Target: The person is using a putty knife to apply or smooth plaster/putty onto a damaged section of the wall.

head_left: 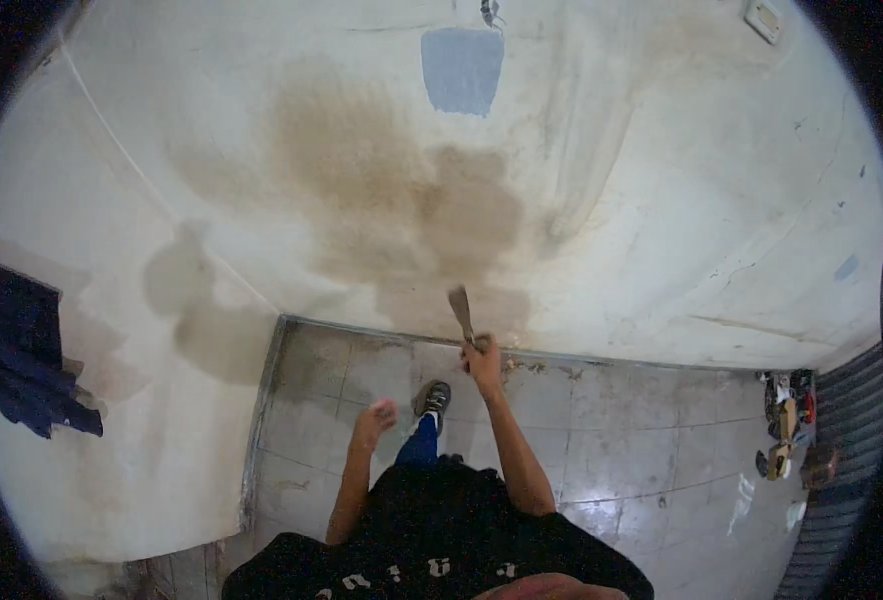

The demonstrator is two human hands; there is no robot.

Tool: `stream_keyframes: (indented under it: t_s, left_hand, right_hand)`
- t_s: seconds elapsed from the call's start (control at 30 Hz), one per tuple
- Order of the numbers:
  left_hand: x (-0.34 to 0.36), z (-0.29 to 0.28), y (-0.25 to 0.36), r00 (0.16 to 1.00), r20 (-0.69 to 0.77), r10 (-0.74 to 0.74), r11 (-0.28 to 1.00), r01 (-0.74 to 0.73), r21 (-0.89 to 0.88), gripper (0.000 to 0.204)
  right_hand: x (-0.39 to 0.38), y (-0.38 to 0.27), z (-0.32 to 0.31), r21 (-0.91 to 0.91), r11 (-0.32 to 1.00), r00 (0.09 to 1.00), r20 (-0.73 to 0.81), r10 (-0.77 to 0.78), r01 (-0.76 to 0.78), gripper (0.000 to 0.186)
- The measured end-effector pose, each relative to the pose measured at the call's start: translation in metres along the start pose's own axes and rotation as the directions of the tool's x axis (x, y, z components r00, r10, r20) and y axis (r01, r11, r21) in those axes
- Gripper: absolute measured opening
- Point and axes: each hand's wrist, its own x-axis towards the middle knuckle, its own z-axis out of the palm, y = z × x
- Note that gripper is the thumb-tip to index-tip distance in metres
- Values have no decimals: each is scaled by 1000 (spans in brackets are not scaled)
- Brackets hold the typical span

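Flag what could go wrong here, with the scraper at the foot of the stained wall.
The right hand holds the scraper low on the stained wall, so the blade might slip and gouge the surface. The left hand hangs free with nothing to brace on. The floor tiles look glossy, maybe slick, under the forward shoe.

Grey tiled floor (622, 440) carries 1 shoe (432, 397) and a small clutter pile (787, 425) at right.

A white rectangular plate (764, 19) sits high on the wall at the upper right; no packages, labels, signs or screens can be made out.
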Motion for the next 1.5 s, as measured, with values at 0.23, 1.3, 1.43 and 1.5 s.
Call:
stream_keyframes:
  t_s: [0.23,1.3,1.43,1.5]
  left_hand:
    - [78,64,153,935,163,314,949,-313,-29,52]
    - [90,423,360,674,637,374,896,-440,-61,35]
    - [84,421,362,692,606,392,884,-465,-42,38]
    - [85,423,361,686,635,354,888,-460,3,36]
  right_hand:
    - [57,-183,45,254,907,942,-79,-326,335,25]
    - [85,-235,82,211,877,881,-310,-359,431,33]
    - [83,-238,82,233,874,888,-287,-358,428,34]
    - [82,-242,81,223,878,890,-285,-357,424,34]
